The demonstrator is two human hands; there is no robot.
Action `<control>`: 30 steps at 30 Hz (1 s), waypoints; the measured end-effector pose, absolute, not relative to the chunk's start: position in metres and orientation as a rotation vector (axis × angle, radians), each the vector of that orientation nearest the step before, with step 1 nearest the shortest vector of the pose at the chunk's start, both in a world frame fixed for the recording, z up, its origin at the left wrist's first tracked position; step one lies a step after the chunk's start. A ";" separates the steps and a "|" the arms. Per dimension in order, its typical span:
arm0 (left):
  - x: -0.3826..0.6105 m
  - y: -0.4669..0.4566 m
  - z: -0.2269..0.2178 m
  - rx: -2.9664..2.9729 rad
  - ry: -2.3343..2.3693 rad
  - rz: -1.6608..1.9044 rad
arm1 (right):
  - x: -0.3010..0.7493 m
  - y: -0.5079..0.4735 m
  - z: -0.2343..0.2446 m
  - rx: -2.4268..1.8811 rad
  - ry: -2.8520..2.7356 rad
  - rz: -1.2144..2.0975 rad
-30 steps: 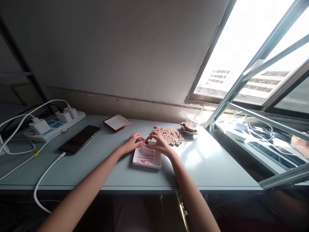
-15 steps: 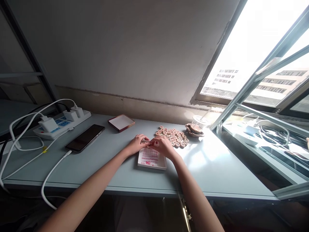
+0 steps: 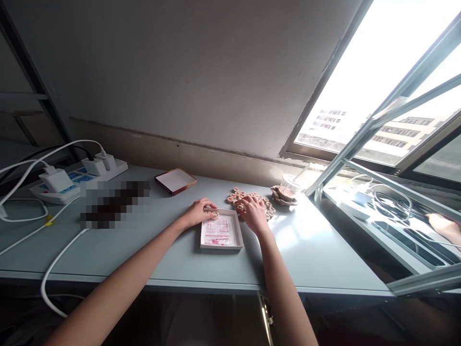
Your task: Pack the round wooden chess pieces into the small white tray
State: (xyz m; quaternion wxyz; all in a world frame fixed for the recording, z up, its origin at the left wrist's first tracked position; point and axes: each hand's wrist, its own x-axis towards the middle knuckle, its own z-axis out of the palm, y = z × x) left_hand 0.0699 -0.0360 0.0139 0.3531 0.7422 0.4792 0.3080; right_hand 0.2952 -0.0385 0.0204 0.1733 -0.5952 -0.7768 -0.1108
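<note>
A shallow white box (image 3: 239,230) lies on the desk, with a clear plastic packet (image 3: 218,233) marked in pink inside. My left hand (image 3: 197,212) is bent round its far left corner. At the box's far side, by those fingers, sit a couple of round wooden Chinese chess pieces (image 3: 215,215). My right hand (image 3: 255,214) is over the near left part of a cluster of more such pieces (image 3: 270,210), just right of the box. Its thumb and fingers close about one piece (image 3: 240,207); the hand hides several others.
An upturned box lid (image 3: 176,181) lies toward the wall. Behind the pieces stands a lidded plastic cup (image 3: 291,185) in a brown holder. A power strip (image 3: 65,192) with chargers and white cables is at left, near a pixelated patch. Another person's hand (image 3: 446,228) shows at far right.
My right hand has left the box and moved right onto the cluster of pieces. The left hand stays at the box corner. Another person's hand has appeared at far right.
</note>
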 end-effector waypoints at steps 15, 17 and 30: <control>0.071 -0.034 0.010 1.954 1.248 0.793 | 0.294 -0.042 0.035 -1.708 -2.055 -0.179; 0.070 -0.034 0.010 1.945 1.233 0.795 | 0.293 -0.043 0.037 -1.675 -2.021 -0.155; 0.070 -0.037 0.014 1.932 1.228 0.776 | 0.302 -0.046 0.036 -1.804 -2.143 -0.033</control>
